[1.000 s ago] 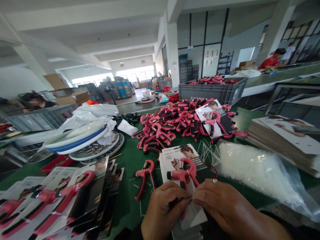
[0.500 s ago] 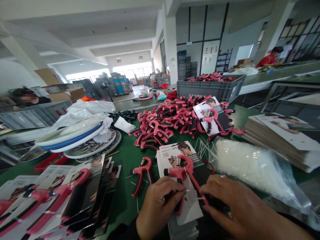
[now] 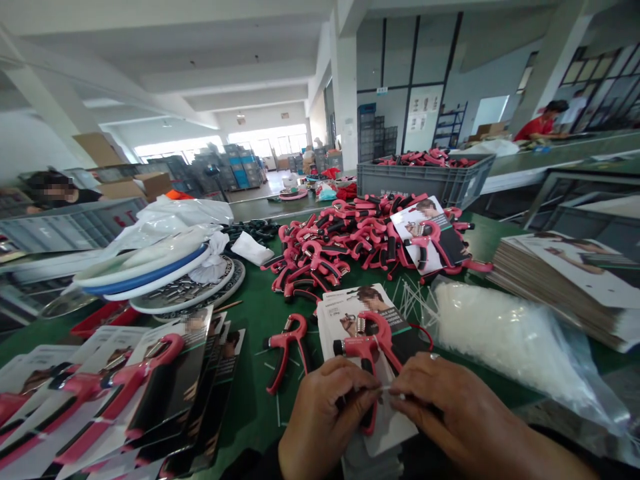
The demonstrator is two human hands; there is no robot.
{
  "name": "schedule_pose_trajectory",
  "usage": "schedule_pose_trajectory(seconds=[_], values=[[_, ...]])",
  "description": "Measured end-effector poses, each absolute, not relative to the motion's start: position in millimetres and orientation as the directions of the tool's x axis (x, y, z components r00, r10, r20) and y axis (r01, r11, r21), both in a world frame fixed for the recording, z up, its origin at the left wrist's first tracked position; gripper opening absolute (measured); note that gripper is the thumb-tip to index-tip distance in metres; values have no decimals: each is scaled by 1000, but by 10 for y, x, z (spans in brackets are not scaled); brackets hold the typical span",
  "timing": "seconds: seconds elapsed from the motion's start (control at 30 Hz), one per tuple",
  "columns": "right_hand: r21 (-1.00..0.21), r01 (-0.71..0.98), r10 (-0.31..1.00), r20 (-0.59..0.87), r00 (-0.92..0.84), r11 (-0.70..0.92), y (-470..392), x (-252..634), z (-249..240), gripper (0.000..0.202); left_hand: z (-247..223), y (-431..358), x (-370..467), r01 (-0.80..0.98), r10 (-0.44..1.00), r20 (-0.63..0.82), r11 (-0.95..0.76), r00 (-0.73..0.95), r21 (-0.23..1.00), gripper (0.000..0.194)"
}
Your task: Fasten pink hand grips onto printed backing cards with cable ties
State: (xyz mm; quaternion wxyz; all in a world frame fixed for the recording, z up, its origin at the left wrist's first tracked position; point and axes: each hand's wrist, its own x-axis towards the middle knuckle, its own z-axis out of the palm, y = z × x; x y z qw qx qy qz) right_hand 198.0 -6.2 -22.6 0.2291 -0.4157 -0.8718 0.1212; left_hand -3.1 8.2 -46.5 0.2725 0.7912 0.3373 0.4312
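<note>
A pink and black hand grip strengthener (image 3: 376,327) lies on a printed backing card (image 3: 333,313), on top of a stack of such cards in front of me. Over its lower handles, my left hand (image 3: 323,413) and my right hand (image 3: 450,400) meet, fingertips almost touching. Between them runs a thin white cable tie (image 3: 385,387), each hand pinching one end. My fingers partly cover the handles and the card. Left of the stack, a single hand grip strengthener (image 3: 286,347) rests on the green table (image 3: 250,400) among a few loose cable ties.
Carded grip strengtheners (image 3: 120,400) overlap at left. Behind is a heap of loose ones (image 3: 330,243) and a grey crate (image 3: 425,180). Right are a bag of white cable ties (image 3: 500,340) and a card stack (image 3: 565,280). Plates (image 3: 150,267) stand at back left. Co-workers sit farther off.
My right hand has moved left towards my left hand, so the fingertips now come together at the cable tie. The grip strengthener stays on the card; the view has shifted slightly.
</note>
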Motion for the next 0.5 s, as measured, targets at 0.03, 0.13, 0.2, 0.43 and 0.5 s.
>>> schedule_pose_trajectory(seconds=[0.03,0.13,0.2,0.43,0.5], values=[[-405,666,780,319,-539,626,-64,1973,-244,12,-471,81,-31,296,768,500,-624,400,723,8],[-444,645,783,373,-498,622,-67,1941,-289,13,-490,76,-36,298,768,493,-623,409,724,8],[-472,637,793,385,-472,609,-65,1920,-308,15,-492,71,-33,289,763,492,-626,421,724,10],[-488,634,800,392,-455,600,-60,1896,-311,21,-462,78,0,304,758,511,-639,405,707,10],[-482,644,804,381,-456,594,-60,1896,-302,21,-464,82,1,294,750,525,-649,403,701,10]])
